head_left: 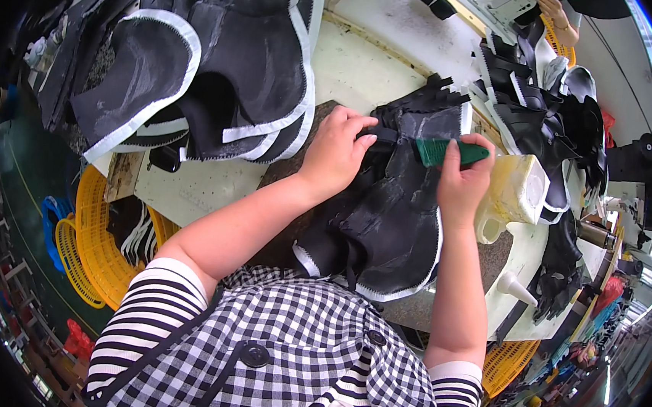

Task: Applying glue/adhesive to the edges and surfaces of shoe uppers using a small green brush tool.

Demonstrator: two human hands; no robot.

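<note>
A black leather-like shoe or boot upper piece (394, 228) with white zipper-like edging lies on the worktable in front of me. My left hand (332, 156) is closed at its upper left, pinching a short black strap (382, 140) between thumb and fingers. In my right hand (463, 185) is a flat green brush (431, 152), gripped between thumb and fingers. Its fine-ridged end points left and rests on or just over the black piece; I cannot tell whether it touches.
A yellowish-white glue-stained plastic container (518, 189) stands right of my right hand, near a white nozzle (517, 287). Stacked black pieces (254, 52) lie left; more (528, 112) lie right. Yellow baskets (97, 239) stand below the table's left edge. Another person's hand (553, 11) shows far right.
</note>
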